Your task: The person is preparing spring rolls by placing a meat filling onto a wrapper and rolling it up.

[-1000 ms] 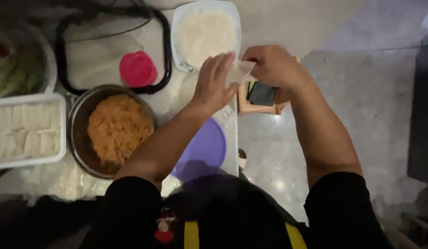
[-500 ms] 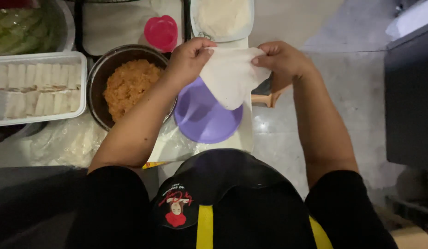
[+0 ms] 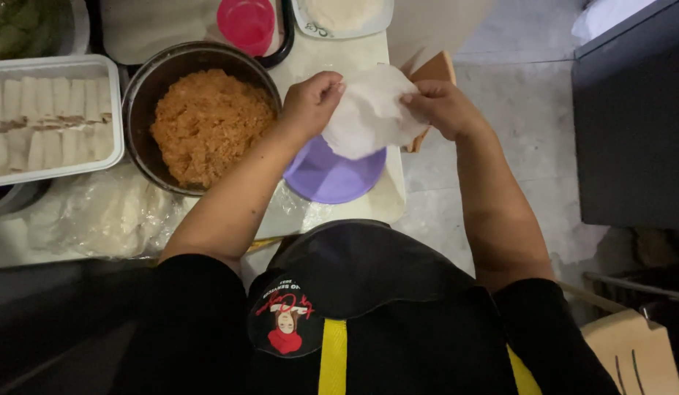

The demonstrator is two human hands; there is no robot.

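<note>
Both hands (image 3: pixel 310 99) (image 3: pixel 442 106) pinch wrapper (image 3: pixel 369 113), long axis L-R.

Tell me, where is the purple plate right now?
The purple plate sits at the table's near edge, right of the bowl of orange filling, under the white wrapper.

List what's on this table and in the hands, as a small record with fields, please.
left hand: pinches the wrapper's left edge
right hand: pinches its right edge
white wrapper sheet: held above the purple plate
dark bowl: holds orange shredded filling
white tray: rows of pale rolls
pink cup: behind the bowl
</note>
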